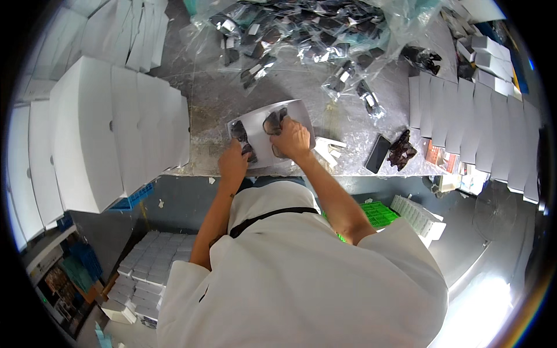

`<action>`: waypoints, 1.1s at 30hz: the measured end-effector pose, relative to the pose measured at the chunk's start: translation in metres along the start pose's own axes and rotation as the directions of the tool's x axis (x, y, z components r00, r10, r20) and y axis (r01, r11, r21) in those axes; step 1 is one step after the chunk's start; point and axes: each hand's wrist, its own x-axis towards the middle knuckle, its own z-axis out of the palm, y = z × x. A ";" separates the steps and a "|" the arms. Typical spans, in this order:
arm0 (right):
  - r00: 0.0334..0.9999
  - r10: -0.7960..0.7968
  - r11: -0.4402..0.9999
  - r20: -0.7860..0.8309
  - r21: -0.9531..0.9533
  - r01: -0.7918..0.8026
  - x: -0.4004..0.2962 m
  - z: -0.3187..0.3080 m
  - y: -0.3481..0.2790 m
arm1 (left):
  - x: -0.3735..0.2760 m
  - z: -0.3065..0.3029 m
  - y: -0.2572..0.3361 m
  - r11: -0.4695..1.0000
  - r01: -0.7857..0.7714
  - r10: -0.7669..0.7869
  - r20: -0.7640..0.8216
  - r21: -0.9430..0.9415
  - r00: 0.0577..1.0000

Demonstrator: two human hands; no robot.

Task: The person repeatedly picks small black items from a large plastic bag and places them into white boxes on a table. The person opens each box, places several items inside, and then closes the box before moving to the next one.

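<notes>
A shallow white box (303,111) lies at the table's front edge with two pairs of dark sunglasses in it. My left hand (233,164) grips the left pair (239,130), thumb and fingers around its lower lens. Over the box's right half, my right hand (292,138) has its fingers closed on the second pair of sunglasses (273,123). That hand hides much of the frame. Some clear plastic wrap seems to cover the lenses. Right of the box are small white card pieces (330,150).
Bagged sunglasses (322,32) are heaped at the back, with a few loose bags (370,99) nearer. White boxes stand in rows at left (148,126) and right (468,117). A phone (377,153) lies beside brown patterned sunglasses (402,150). Below is a green crate (377,213).
</notes>
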 end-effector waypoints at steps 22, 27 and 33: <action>0.792 0.309 0.951 -0.527 0.159 -0.265 0.106 -0.089 0.242 | 0.040 0.019 0.036 0.789 -0.586 0.591 0.030 0.187 0.806; 0.667 0.611 0.788 -0.425 0.402 -0.465 0.052 -0.087 0.242 | 0.044 0.016 0.079 0.835 -0.541 0.550 -0.178 0.100 0.816; 0.572 0.650 0.745 -0.500 0.566 -0.352 0.065 -0.098 0.242 | 0.101 0.021 0.201 0.693 -0.721 0.718 -0.090 -0.002 0.690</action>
